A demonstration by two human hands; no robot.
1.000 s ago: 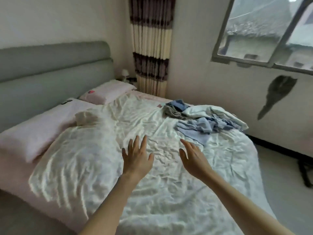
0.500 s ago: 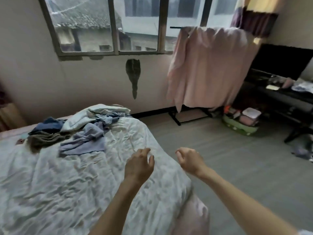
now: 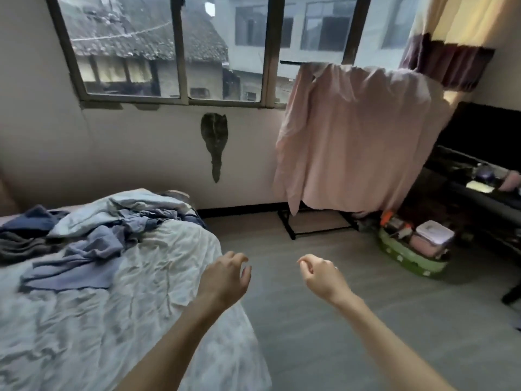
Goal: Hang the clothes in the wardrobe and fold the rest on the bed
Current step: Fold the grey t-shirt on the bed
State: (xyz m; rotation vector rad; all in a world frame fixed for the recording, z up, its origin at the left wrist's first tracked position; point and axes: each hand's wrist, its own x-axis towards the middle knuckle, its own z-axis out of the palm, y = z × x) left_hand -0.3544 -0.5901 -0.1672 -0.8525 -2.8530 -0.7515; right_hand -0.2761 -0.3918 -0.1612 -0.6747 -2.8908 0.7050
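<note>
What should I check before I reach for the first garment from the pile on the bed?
1. Left hand free: ok, fingers loosely curled, holding nothing.
2. Right hand free: ok, loosely curled, empty.
3. Clothes pile in view: ok, heaped at the far left of the bed.
4. Hands near the pile: not ok, both hover past the bed's right edge, apart from the clothes.
5. Wardrobe located: cannot tell, only a rack draped with a pink sheet shows.
6. Hangers: cannot tell, none visible.
</note>
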